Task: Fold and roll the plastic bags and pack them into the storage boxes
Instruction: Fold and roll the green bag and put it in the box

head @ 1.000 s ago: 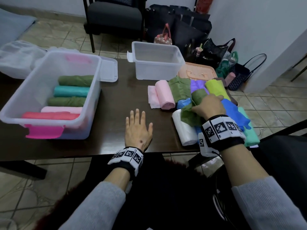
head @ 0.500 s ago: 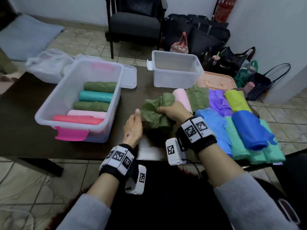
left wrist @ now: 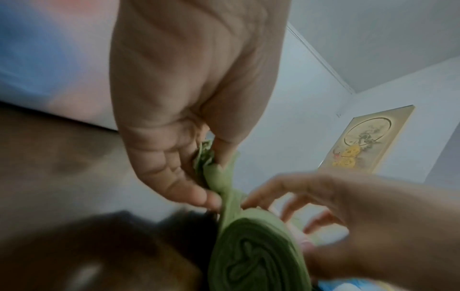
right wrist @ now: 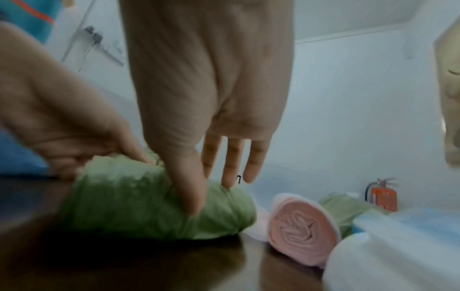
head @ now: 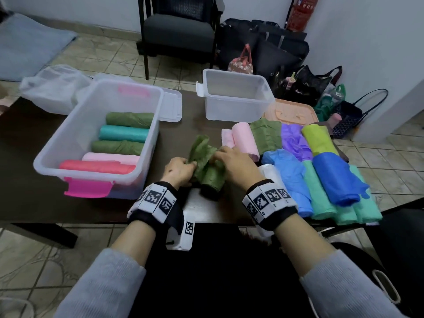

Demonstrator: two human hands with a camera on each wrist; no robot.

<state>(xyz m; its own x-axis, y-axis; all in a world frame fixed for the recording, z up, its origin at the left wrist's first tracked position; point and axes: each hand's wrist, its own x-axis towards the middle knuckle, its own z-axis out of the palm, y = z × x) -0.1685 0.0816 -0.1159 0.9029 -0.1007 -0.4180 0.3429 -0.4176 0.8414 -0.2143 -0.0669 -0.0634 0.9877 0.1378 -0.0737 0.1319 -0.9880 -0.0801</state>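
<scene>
Now crinkly green bag roll (head: 210,177) on glossy table (head: 34,180), left hand (head: 177,172) pinching its loose end, right hand (head: 236,165) fingers pressing it.

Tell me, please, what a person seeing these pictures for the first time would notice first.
Both hands work at the table's near edge: the left hand pinches the loose end of an olive green bag roll, and the right hand rests on it. To the left, a clear storage box with a pink latch holds five rolled bags. To the right lie bright bags, among them a deep blue bag.
</scene>
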